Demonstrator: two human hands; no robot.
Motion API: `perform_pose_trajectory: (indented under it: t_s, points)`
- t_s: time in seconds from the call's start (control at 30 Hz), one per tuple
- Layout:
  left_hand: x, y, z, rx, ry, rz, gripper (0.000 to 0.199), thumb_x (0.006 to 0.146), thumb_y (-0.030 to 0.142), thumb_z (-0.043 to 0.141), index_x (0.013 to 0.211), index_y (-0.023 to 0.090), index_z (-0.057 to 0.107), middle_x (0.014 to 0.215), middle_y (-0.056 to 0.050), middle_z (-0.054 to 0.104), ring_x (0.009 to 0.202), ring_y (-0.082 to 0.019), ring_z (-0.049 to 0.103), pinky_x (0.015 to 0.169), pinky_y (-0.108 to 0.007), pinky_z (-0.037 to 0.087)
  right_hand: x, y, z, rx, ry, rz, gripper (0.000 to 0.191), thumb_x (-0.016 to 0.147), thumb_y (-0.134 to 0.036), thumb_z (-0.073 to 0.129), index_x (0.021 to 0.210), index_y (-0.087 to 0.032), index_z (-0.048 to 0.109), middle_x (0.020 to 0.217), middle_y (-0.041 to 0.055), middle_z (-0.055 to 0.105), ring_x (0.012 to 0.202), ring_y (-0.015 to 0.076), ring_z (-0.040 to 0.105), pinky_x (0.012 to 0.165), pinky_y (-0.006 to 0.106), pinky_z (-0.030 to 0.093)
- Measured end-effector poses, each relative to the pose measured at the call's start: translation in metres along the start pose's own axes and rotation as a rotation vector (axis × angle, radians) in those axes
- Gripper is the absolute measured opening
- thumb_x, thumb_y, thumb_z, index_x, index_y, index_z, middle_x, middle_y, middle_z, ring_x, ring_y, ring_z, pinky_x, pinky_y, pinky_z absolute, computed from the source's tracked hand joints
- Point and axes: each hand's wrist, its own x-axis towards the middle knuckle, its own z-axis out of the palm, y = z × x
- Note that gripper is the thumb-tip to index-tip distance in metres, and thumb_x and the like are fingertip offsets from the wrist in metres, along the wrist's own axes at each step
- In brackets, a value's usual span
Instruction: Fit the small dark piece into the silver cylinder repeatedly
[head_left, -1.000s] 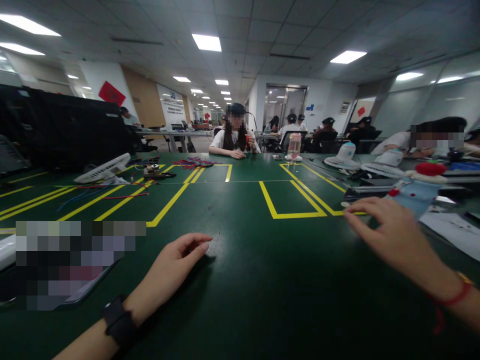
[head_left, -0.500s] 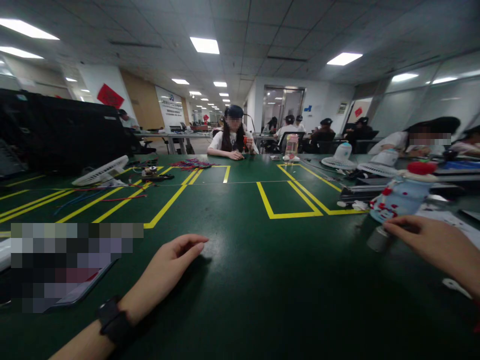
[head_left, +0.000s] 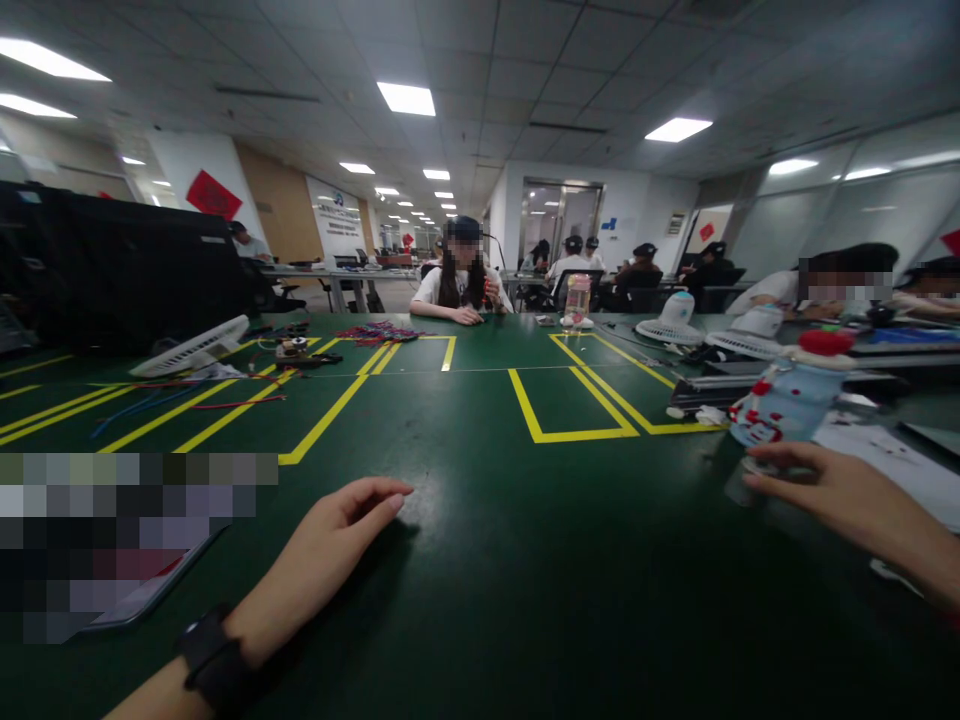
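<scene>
My left hand, with a black band at the wrist, hovers over or rests on the green table. Its fingers are loosely stretched, the thumb close to the index finger, and no object shows in it. On the right, my right hand has thumb and index finger around a small grey cylinder. The cylinder looks blurred, and its far side is partly hidden by the fingers. Just behind it stands a light blue bottle with a red top and snowman decoration.
A blurred-out flat item with a dark edge lies at the left. Wires, small white fans and yellow tape lines spread over the table. Across from me sits a person; a pink bottle stands nearby. Papers lie at right.
My right hand has shifted left and its thumb and index finger now straddle the grey cylinder more fully. The view has turned slightly. My left hand keeps its pose.
</scene>
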Motion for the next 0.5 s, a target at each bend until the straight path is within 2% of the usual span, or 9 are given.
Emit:
perform_pose_trajectory:
  t_s: [0.1,0.13,0.23,0.33,0.43,0.5]
  points:
    - [0.002,-0.002,0.002,0.007,-0.005,0.008,0.033,0.086,0.05,0.05,0.104,0.026,0.065,0.103,-0.001,0.07,0.098,-0.025,0.062,0.087,-0.035,0.043,-0.013,-0.032,0.0,0.089,-0.126,0.04,0.049,0.08,-0.053,0.052,0.114,-0.019,0.063,0.095,0.0121,0.067,0.076,0.0187,0.063,0.067,0.033,0.045]
    - [0.003,-0.002,0.003,0.015,-0.007,0.016,0.033,0.087,0.05,0.05,0.104,0.026,0.065,0.103,-0.002,0.07,0.098,-0.025,0.062,0.088,-0.036,0.043,-0.019,-0.047,0.001,0.123,-0.104,0.002,0.05,0.082,-0.053,0.05,0.117,-0.019,0.061,0.098,0.0115,0.066,0.078,0.0185,0.063,0.068,0.033,0.046]
    - [0.004,-0.001,0.005,0.049,-0.024,0.042,0.031,0.087,0.048,0.049,0.103,0.026,0.065,0.104,-0.002,0.069,0.099,-0.025,0.062,0.088,-0.035,0.043,-0.042,-0.103,0.012,0.282,-0.075,-0.297,0.044,0.083,-0.049,0.052,0.118,-0.022,0.058,0.112,0.0076,0.061,0.094,0.0174,0.06,0.081,0.032,0.048]
    - [0.003,0.001,0.008,0.098,-0.049,0.072,0.03,0.087,0.047,0.049,0.102,0.026,0.066,0.104,-0.002,0.069,0.098,-0.024,0.062,0.086,-0.035,0.045,-0.068,-0.164,0.026,0.444,-0.166,-0.605,0.034,0.085,-0.039,0.054,0.115,-0.024,0.058,0.116,0.0041,0.059,0.104,0.0149,0.056,0.093,0.03,0.045]
    - [0.001,0.002,0.011,0.158,-0.034,0.14,0.028,0.088,0.045,0.049,0.1,0.026,0.066,0.102,-0.002,0.069,0.097,-0.024,0.062,0.086,-0.035,0.046,-0.088,-0.213,0.038,0.565,-0.264,-0.754,0.03,0.084,-0.03,0.055,0.114,-0.023,0.056,0.113,0.0025,0.059,0.103,0.0123,0.055,0.094,0.028,0.044]
    - [0.0,0.003,0.013,0.186,-0.018,0.18,0.026,0.088,0.043,0.049,0.098,0.026,0.067,0.1,-0.002,0.069,0.096,-0.023,0.062,0.085,-0.035,0.047,-0.096,-0.232,0.047,0.613,-0.287,-0.787,0.03,0.084,-0.026,0.054,0.113,-0.023,0.056,0.11,0.0022,0.059,0.101,0.012,0.054,0.093,0.028,0.044]
